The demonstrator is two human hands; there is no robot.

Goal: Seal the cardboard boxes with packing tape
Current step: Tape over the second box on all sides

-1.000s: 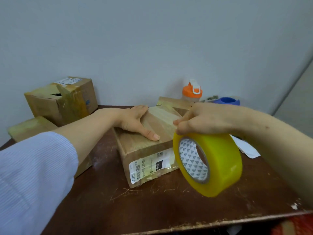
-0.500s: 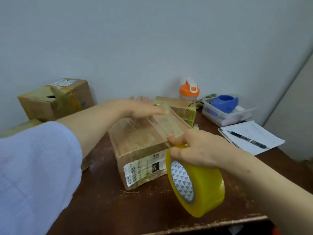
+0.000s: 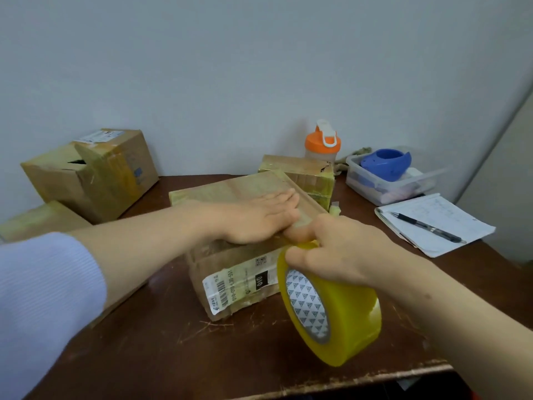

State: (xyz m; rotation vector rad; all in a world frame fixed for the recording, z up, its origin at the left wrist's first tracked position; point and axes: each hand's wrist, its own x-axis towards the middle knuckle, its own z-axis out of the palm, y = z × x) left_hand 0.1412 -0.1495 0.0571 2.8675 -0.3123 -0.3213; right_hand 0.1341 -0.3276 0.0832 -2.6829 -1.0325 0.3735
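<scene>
A flat cardboard box [image 3: 230,272] with a white shipping label on its near side lies at the middle of the brown table [image 3: 173,356]. My left hand [image 3: 259,217] lies flat on the box's top, fingers straight and pointing right, pressing on the tape strip there. My right hand [image 3: 337,252] grips a large yellow packing tape roll [image 3: 346,313] at the box's near right corner. The roll hangs below the hand, just in front of the box. A clear strip runs from the roll up onto the box top.
A larger box [image 3: 95,171] with a torn top stands at the back left, a low box [image 3: 37,220] in front of it. A small taped box [image 3: 302,174], an orange-lidded bottle [image 3: 321,142], a plastic tub [image 3: 386,183] holding a blue tape dispenser, and a notepad with a pen [image 3: 432,223] fill the back right.
My left hand slid along the box top from the far side toward the near right corner. My right hand pulled the roll down to the box's front edge.
</scene>
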